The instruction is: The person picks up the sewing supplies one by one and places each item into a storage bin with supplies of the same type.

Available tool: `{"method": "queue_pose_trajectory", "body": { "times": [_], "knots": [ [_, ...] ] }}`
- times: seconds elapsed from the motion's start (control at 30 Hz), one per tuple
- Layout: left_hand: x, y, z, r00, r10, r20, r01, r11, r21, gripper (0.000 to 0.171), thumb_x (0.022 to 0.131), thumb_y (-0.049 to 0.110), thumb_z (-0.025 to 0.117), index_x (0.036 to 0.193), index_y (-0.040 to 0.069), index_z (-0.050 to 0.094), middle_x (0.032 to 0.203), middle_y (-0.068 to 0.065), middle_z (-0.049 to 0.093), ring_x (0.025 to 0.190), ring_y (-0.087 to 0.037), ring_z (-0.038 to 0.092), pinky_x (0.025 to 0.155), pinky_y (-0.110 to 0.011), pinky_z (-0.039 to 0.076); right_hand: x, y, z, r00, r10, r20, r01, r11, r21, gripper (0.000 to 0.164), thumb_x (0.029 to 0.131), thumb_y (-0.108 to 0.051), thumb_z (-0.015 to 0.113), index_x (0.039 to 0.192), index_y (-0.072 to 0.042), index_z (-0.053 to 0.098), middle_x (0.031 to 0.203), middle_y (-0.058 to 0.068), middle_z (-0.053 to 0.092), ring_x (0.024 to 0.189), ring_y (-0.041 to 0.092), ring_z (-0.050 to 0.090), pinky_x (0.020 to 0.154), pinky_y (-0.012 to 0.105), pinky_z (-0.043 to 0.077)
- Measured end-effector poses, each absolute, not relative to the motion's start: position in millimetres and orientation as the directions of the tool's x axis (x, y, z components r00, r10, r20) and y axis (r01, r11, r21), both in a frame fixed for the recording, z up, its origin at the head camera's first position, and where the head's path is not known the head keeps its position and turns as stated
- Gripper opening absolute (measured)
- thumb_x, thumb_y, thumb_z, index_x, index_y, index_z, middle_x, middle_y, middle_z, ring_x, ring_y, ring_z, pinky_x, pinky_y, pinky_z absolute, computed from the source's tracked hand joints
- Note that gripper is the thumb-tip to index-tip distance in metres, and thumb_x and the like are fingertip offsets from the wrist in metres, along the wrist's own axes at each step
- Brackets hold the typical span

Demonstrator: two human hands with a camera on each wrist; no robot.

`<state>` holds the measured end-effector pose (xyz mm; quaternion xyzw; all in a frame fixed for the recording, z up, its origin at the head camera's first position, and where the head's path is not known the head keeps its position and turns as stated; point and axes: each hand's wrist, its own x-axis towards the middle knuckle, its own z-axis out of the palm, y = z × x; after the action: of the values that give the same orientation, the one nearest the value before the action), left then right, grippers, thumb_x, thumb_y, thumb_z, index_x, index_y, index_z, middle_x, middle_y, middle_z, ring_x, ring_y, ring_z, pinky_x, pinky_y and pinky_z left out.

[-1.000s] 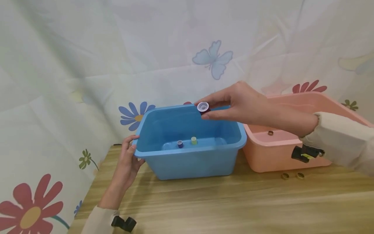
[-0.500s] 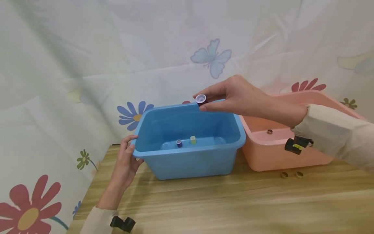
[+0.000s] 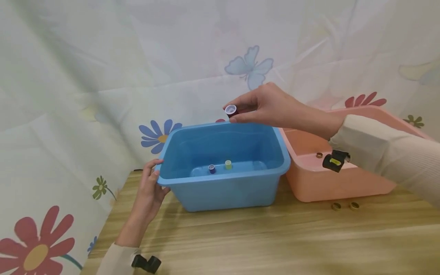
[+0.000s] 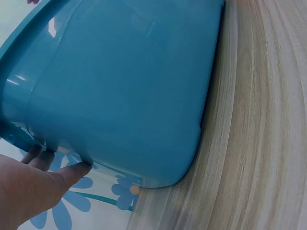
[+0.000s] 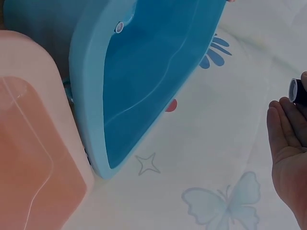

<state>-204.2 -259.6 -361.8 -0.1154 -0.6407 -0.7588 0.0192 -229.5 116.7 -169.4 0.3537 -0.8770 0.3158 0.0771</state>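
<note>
My right hand (image 3: 271, 105) pinches a small dark bottle cap (image 3: 231, 110) between thumb and fingers, its white inside facing the camera. It is held up above the far rim of the blue tub (image 3: 227, 194). My left hand (image 3: 150, 187) grips that tub by its left rim; in the left wrist view fingers (image 4: 74, 173) press against the outer wall. On the tub's floor lie a dark purple cap (image 3: 212, 170) and a light green cap (image 3: 228, 165). At the right edge of the right wrist view, the held cap (image 5: 293, 91) is partly cut off.
A pink tub (image 3: 330, 183) stands against the blue tub's right side, with a gold ring (image 3: 319, 155) inside. Two more rings (image 3: 336, 206) lie on the wooden table (image 3: 240, 244) in front of it. A patterned curtain (image 3: 192, 68) hangs behind.
My right hand has risen and shifted slightly left with the cap still pinched. The left hand keeps its place on the rim, and the tubs stay put.
</note>
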Motion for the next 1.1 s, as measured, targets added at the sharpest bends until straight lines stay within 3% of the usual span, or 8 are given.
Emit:
{"method": "queue_pose_trajectory", "body": {
  "times": [0.4, 0.7, 1.1],
  "knots": [
    [-202.9, -257.7, -361.1, -0.977, 0.102, 0.19, 0.172, -0.165, 0.971, 0.03, 0.105, 0.028, 0.043, 0.136, 0.028, 0.04, 0.157, -0.004, 0.025, 0.137, -0.037, 0.036, 0.09, -0.035, 0.053, -250.7, 115.5, -171.9, -0.759, -0.559, 0.335, -0.647, 0.581, -0.495, 0.037, 0.093, -0.028, 0.076, 0.128, -0.016, 0.072, 0.106, 0.0, 0.077, 0.098, 0.014, 0.073, 0.089, 0.036, 0.057],
    [-200.5, -260.2, -359.7, -0.975, 0.105, 0.198, 0.18, -0.157, 0.971, 0.03, 0.106, 0.025, 0.043, 0.136, 0.028, 0.041, 0.156, -0.005, 0.026, 0.135, -0.038, 0.038, 0.089, -0.037, 0.053, -263.7, 113.9, -171.6, -0.775, -0.539, 0.329, -0.624, 0.577, -0.527, 0.036, 0.092, -0.03, 0.077, 0.125, -0.016, 0.074, 0.105, -0.001, 0.077, 0.097, 0.011, 0.072, 0.091, 0.034, 0.056],
    [-202.0, -262.1, -357.3, -0.97, 0.138, 0.2, 0.177, -0.162, 0.971, 0.026, 0.107, 0.021, 0.044, 0.133, 0.026, 0.044, 0.146, -0.01, 0.037, 0.118, -0.021, 0.055, 0.087, -0.04, 0.054, -272.3, 107.6, -179.2, -0.774, -0.559, 0.298, -0.619, 0.568, -0.542, 0.037, 0.093, -0.033, 0.075, 0.126, -0.018, 0.073, 0.107, -0.003, 0.076, 0.094, 0.009, 0.072, 0.088, 0.031, 0.056]
  ]
}}
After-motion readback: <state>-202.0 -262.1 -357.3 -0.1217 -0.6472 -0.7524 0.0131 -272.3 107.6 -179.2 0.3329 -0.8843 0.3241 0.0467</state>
